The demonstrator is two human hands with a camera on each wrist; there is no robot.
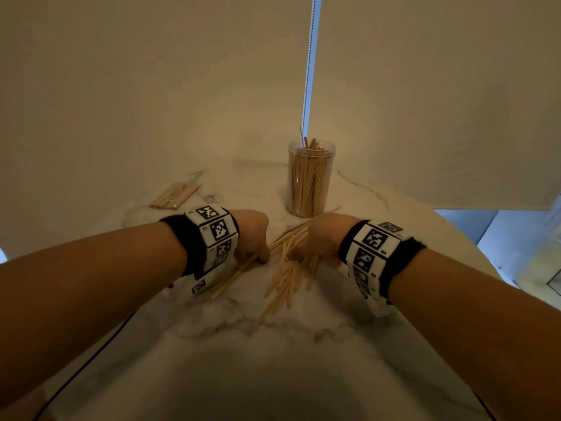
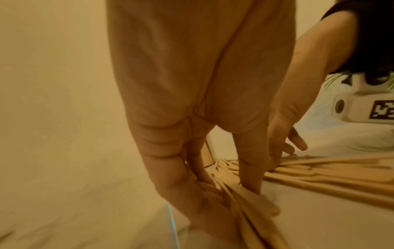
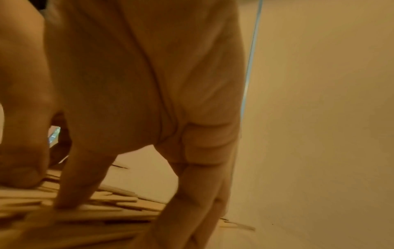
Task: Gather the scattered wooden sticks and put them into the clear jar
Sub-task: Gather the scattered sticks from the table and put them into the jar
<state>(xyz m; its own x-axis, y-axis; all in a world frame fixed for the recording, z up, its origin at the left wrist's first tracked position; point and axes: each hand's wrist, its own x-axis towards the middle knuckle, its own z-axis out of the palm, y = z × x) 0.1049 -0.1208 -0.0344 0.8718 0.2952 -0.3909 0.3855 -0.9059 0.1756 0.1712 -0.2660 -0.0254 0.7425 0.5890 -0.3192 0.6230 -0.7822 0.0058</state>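
A clear jar (image 1: 311,177) packed with upright wooden sticks stands at the back of the marble table (image 1: 273,375). In front of it lies a loose pile of scattered sticks (image 1: 283,278). My left hand (image 1: 253,258) reaches down at the pile's left side. In the left wrist view, its thumb and fingers (image 2: 192,193) pinch a small bundle of sticks (image 2: 245,207). My right hand (image 1: 306,258) is on the pile's right side. Its fingers (image 3: 70,193) point down fairly straight and press on the sticks (image 3: 102,212). The two hands are close together.
A flat packet of more sticks (image 1: 174,194) lies at the back left of the table. Blinds with a bead cord (image 1: 309,71) hang right behind the jar. The round table's edge curves away at the right (image 1: 473,247). A black cable (image 1: 76,375) runs at lower left.
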